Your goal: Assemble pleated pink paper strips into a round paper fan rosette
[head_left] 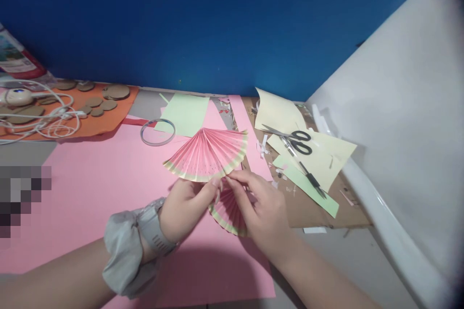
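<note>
A pleated pink paper fan (pixel 208 155) with a pale green rim and small dark dots, like a watermelon slice, spreads open above my hands. My left hand (pixel 186 210), with a grey watch and a grey scrunchie on the wrist, pinches its folded centre from the left. My right hand (pixel 263 212) pinches the same centre from the right. A second pleated half (pixel 228 215) hangs below between my hands. Both lie over a large pink paper sheet (pixel 108 188).
Black-handled scissors (pixel 295 140) and a pen (pixel 308 176) lie on yellow and green paper sheets at the right. A tape ring (pixel 157 132) and a green sheet (pixel 186 113) sit behind the fan. Cardboard discs (pixel 103 99) and white cables (pixel 39 118) are at far left. Blue wall behind.
</note>
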Action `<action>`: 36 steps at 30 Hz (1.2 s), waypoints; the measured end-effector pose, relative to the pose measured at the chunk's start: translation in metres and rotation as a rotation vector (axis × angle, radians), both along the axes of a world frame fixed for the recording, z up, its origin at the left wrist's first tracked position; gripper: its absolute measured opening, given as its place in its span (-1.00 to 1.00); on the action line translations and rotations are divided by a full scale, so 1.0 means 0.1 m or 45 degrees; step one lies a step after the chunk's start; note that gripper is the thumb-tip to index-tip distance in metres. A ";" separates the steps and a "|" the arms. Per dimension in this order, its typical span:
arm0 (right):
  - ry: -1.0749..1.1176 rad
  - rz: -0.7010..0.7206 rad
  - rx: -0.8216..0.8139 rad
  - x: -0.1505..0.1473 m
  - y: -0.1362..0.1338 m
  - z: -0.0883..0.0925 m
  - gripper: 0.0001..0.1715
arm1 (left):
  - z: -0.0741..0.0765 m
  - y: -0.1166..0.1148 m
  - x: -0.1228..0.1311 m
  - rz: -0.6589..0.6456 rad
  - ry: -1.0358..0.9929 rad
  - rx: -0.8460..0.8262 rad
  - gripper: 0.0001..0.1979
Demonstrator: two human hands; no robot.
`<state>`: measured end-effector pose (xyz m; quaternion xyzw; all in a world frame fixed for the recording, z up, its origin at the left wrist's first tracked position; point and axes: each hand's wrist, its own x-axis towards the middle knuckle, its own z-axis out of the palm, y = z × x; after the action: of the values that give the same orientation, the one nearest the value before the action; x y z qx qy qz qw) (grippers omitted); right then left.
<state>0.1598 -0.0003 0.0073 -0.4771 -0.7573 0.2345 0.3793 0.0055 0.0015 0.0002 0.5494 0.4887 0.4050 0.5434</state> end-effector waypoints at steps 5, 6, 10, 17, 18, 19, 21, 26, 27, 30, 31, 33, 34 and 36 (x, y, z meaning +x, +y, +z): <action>0.081 0.008 -0.078 -0.03 0.00 0.00 -0.83 | 0.03 0.01 0.02 0.034 -0.007 0.098 -0.70; 0.092 0.005 -0.097 -0.04 0.00 0.00 -0.84 | 0.04 0.01 0.03 0.038 -0.007 0.131 -0.70; 0.146 -0.039 -0.157 -0.07 0.00 0.01 -0.85 | 0.05 0.01 0.03 0.036 -0.023 0.214 -0.74; 0.233 -0.063 -0.199 -0.10 -0.01 0.02 -0.88 | 0.02 0.00 0.01 0.004 -0.007 0.227 -0.80; 0.240 -0.059 -0.199 -0.10 -0.01 0.02 -0.88 | 0.02 0.00 0.01 0.006 -0.005 0.228 -0.80; 0.247 -0.057 -0.200 -0.10 -0.01 0.02 -0.88 | 0.02 0.00 0.01 0.011 -0.006 0.231 -0.79; 0.261 -0.053 -0.211 -0.10 0.00 0.03 -0.88 | 0.02 0.00 0.02 0.016 -0.020 0.231 -0.80; 0.281 -0.044 -0.227 -0.09 0.00 0.03 -0.89 | 0.04 0.00 0.03 0.005 -0.053 0.218 -0.74; 0.284 -0.044 -0.233 -0.09 0.00 0.03 -0.89 | 0.03 0.00 0.03 0.002 -0.047 0.218 -0.74; 0.289 -0.038 -0.260 -0.09 -0.01 0.03 -0.88 | 0.02 0.01 0.02 0.007 -0.021 0.227 -0.80; 0.286 -0.037 -0.264 -0.09 -0.01 0.03 -0.88 | 0.01 0.01 0.02 0.010 -0.008 0.234 -0.81; 0.274 -0.050 -0.254 -0.10 -0.01 0.04 -0.89 | 0.00 0.02 0.02 0.018 0.020 0.253 -0.81; 0.268 -0.057 -0.253 -0.10 -0.01 0.04 -0.89 | 0.00 0.02 0.02 0.020 0.033 0.263 -0.80; 0.261 -0.064 -0.264 -0.09 -0.01 0.04 -0.89 | 0.00 0.02 0.01 0.027 0.043 0.271 -0.80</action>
<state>0.1503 -0.0015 0.0113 -0.5062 -0.6741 0.3493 0.4091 0.0069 0.0032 0.0004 0.6055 0.4576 0.4510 0.4695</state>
